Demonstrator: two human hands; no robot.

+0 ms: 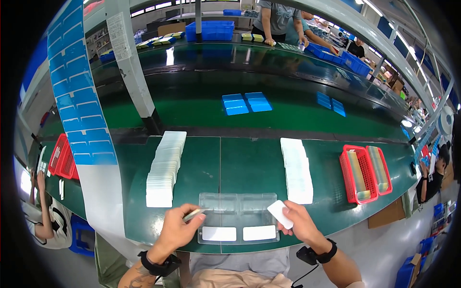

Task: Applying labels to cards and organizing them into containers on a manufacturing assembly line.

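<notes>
A clear plastic tray (239,218) lies at the table's near edge in front of me. Two white cards fill its near compartments, the left card (219,234) and the right card (259,233); its far compartments hold no card. At the tray's left side, my left hand (178,229) pinches a thin pale card (193,214), seen almost edge-on. My right hand (301,222) grips a white card (280,214) over the tray's right edge. Beyond my hands are two fanned-out rows of white cards, a left row (165,170) and a right row (297,170).
Red baskets (353,175) with stacked flat pieces stand at right; another red basket (62,157) is at far left. A strip of blue film (79,91) hangs down at left beside a post (129,62). Blue sheets (246,103) lie on the green conveyor (192,103). Other people work around.
</notes>
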